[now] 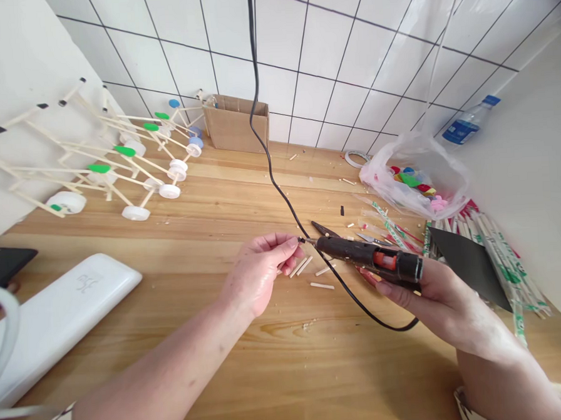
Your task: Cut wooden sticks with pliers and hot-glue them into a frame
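My right hand (436,302) is wrapped round the handle of a black glue gun (372,255), whose nozzle points left. Pinched in the fingertips of my left hand (265,267) is a small dark piece (301,239), right at the nozzle tip; whether the two touch is hard to tell. Below and between the hands lie short wooden sticks (305,266) on the wooden table (251,374). Pliers (321,228) rest partly hidden behind the glue gun.
Stick-built models with white wheels (136,213) stand at the back left. A white power bank (79,314) lies left. Also seen are a cardboard box (236,124), black cable (271,166), plastic bag (377,173), wrapped sticks (504,261) and a bottle (466,125).
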`<state>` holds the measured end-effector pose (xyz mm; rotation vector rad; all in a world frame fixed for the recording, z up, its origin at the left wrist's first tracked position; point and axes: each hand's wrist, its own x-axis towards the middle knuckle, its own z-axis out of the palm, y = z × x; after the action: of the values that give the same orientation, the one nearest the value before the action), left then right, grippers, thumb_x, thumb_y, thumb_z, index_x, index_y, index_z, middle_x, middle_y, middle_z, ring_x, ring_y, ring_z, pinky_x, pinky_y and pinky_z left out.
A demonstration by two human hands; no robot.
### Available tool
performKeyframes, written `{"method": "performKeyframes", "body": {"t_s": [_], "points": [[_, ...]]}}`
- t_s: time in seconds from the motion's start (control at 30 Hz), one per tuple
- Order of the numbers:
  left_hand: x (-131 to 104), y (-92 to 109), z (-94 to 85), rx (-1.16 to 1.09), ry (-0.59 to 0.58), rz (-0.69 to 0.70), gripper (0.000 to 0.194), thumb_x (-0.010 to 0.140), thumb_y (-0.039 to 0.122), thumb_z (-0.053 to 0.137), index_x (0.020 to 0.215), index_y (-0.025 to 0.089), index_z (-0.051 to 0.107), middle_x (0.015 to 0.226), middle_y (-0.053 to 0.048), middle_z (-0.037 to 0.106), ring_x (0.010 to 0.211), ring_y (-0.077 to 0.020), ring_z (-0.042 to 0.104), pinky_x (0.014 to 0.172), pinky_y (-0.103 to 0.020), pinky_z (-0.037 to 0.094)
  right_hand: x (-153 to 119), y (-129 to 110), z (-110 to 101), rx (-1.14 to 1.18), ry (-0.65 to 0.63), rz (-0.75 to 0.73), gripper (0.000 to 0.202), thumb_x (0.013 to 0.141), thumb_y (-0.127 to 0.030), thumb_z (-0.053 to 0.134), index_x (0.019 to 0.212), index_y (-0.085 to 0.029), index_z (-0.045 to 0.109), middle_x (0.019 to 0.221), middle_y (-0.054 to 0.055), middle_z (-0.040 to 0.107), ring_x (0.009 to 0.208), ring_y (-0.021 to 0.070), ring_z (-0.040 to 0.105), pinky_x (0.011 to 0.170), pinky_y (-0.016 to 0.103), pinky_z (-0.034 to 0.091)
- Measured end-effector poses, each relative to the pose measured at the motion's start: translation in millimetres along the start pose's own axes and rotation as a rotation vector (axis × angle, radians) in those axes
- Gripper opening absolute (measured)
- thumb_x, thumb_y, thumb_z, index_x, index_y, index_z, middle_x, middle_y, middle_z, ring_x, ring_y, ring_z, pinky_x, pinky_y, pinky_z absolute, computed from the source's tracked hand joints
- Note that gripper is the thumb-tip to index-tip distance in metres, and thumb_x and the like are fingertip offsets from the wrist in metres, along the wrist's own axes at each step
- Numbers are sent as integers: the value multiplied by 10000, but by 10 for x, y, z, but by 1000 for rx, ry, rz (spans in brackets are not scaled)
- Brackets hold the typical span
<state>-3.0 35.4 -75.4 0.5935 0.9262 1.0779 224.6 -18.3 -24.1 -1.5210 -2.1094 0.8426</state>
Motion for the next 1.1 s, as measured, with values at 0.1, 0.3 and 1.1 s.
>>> {"method": "performKeyframes", "body": {"t_s": [0.1,0.3,1.1], "points": [[-7,1,12,3,-13,-12,98,601,184,747,607,118,674,554,-46,642,465,-70,460,452,-203,308,3,1,24,-28,26,-24,181,846,-297,571,988,-200,628,912,35,676,818,194,612,723,280,499],[-10,-10,12,14,-26,-18,111,596,196,759,609,121,677,561,-50,643,463,-70,451,452,-211,299,9,0,19,-41,33,-36,204,837,-303,575,1001,-196,632,935,49,683,830,211,614,707,288,511],[3,-22,-13,18,-26,-8,99,611,181,734,621,109,667,549,-40,639,456,-59,457,445,-186,312,-6,-28,2,-12,19,-5,262,858,-310,563,1098,-214,602,975,37,669,875,198,600,765,280,481]]}}
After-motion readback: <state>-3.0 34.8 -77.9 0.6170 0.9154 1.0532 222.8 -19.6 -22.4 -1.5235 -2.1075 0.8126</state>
